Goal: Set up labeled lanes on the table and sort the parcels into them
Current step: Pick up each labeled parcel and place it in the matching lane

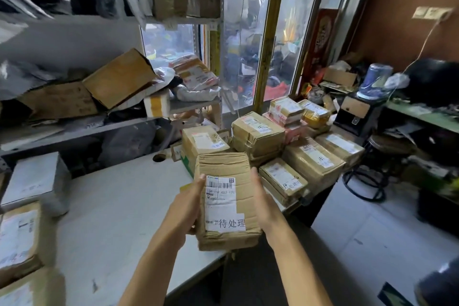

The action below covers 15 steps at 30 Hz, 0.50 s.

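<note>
I hold a taped brown cardboard parcel [227, 196] above the front right edge of the white table [119, 208]. Its white shipping label with a barcode and printed characters faces up. My left hand [187, 208] grips its left side, thumb on the label's edge. My right hand [263, 201] grips its right side. Just beyond the held parcel, several brown and pink parcels [280, 141] are stacked on the table's far right end. More parcels [18, 238] lie at the table's near left, with a white box [34, 179] behind them.
Metal shelves [82, 129] crammed with boxes and bags run along the left behind the table. A glass door [248, 45] stands behind the stack. On the right are a round stool [387, 146], a cluttered green desk [422, 114] and open tiled floor [367, 231].
</note>
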Motion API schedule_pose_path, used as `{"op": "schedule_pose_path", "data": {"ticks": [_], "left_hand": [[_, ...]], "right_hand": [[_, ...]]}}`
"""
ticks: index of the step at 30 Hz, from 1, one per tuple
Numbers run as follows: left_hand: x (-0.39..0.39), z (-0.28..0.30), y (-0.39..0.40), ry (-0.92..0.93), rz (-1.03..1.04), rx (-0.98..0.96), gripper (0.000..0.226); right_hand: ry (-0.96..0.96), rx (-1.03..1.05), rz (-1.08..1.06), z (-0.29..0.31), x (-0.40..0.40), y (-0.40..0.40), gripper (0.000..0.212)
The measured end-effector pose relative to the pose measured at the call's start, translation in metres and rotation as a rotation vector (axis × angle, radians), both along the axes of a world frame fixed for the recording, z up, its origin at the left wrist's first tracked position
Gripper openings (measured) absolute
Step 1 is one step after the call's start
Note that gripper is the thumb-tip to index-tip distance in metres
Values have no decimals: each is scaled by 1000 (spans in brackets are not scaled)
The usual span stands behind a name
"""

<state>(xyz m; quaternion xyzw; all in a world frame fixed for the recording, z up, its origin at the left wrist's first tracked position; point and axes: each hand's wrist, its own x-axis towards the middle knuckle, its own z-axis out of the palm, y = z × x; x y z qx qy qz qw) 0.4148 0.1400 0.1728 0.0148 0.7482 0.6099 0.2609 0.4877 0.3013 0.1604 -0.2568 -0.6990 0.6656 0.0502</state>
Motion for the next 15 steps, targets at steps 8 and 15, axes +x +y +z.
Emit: {"op": "schedule_pose_path", "data": {"ticks": [8, 15], "left_hand": [[-62, -3, 90, -52, 52, 64, 55], [-106, 7, 123, -24, 138, 92, 55]], "right_hand": [[19, 8, 25, 3, -70, 97, 84], [60, -65, 95, 5, -138, 141, 93]]}}
